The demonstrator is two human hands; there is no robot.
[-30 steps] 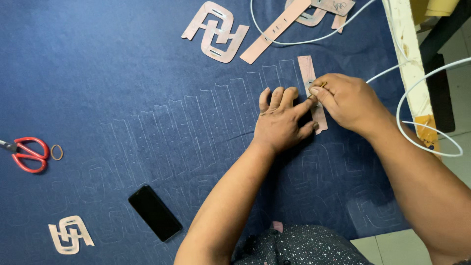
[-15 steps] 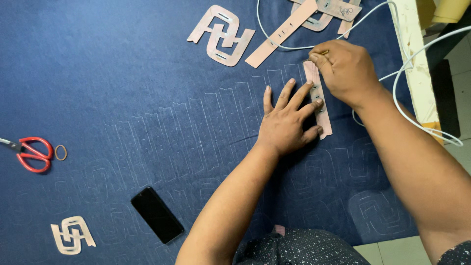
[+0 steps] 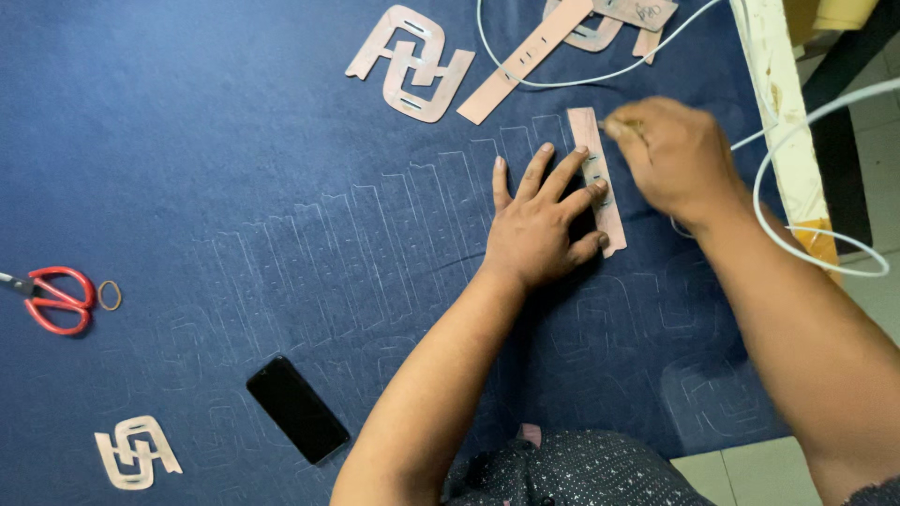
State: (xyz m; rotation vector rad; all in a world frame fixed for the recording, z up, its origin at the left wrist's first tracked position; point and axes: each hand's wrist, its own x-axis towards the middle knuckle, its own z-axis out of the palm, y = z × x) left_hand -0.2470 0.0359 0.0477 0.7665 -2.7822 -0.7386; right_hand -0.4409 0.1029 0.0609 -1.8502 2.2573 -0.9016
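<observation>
We see a table covered by a dark blue cloth marked with faint chalk outlines. On the cloth lie red-handled scissors, a rubber band, a black phone, pink card stencils, a pink card strip, a pale stencil and a white cord.

Bare forearms, no sleeves showing; a dark garment with small pale dots covers the torso.
</observation>
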